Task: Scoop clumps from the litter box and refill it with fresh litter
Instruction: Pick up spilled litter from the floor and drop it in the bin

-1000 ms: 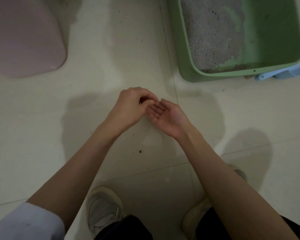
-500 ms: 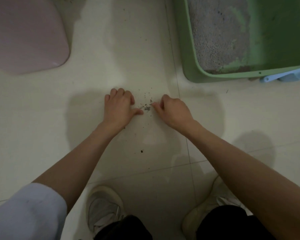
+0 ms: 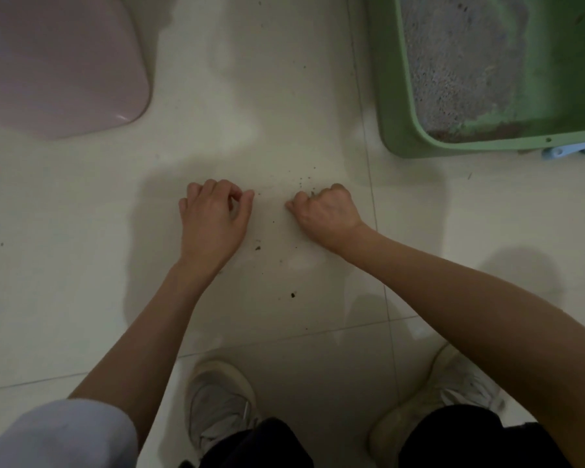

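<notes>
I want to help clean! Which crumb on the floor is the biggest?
The dark crumb lying alone between the forearms, nearer the shoes than the tiny specks by the right hand.

The person wears a pale lavender-white short sleeve (image 3: 58, 434) at seven o'clock, bare forearms beyond it. Black trousers (image 3: 260, 445) cover both knees at six o'clock. The shoes (image 3: 217, 400) are worn, greyish-white lace-up trainers with thick soles.

Left hand (image 3: 213, 217) and right hand (image 3: 325, 211) hang low, apart, fingers curled.
</notes>
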{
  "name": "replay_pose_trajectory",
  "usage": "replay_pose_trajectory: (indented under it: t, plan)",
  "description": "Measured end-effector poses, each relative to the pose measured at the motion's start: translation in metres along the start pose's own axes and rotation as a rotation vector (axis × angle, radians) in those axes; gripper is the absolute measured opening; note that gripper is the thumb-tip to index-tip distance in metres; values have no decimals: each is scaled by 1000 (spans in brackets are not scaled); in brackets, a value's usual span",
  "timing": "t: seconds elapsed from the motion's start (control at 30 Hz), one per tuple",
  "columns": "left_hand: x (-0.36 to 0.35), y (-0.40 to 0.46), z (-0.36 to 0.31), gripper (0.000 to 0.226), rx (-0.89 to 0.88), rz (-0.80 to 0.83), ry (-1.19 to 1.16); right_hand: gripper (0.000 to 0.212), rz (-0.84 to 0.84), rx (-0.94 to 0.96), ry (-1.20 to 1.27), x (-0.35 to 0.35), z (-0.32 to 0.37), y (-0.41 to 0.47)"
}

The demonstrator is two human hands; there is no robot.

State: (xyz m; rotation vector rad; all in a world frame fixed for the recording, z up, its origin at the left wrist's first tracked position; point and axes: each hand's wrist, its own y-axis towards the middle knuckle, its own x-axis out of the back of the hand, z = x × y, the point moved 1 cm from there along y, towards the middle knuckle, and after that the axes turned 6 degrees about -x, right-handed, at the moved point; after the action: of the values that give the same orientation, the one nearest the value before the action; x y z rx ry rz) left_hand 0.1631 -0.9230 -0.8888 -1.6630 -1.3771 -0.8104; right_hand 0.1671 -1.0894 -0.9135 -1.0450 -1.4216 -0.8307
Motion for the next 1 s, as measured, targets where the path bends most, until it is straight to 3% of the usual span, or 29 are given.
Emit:
replay_pose_trajectory:
  t: [0.07,0.23,0.43,0.6,0.83,1.0]
  plan:
    - [0,-2,-2,28,3,-4,-6,18,12,-28,-60,5,3,1]
    - [0,-8,0,32,29,38,5,37,60,-153,-32,1,3,-4]
    - [-1,-14,6,33,63,18,8,37,52,-276,18,-4,-10,-15]
    - [-2,-18,-2,34,37,-1,1,30,39,-229,-128,-3,-3,-13]
    - [-4,-26,-14,34,-9,-11,-35,14,-19,-261,17,2,5,-15]
    - [-5,-29,-11,30,25,-1,-70,38,72,-310,105,-1,0,-20]
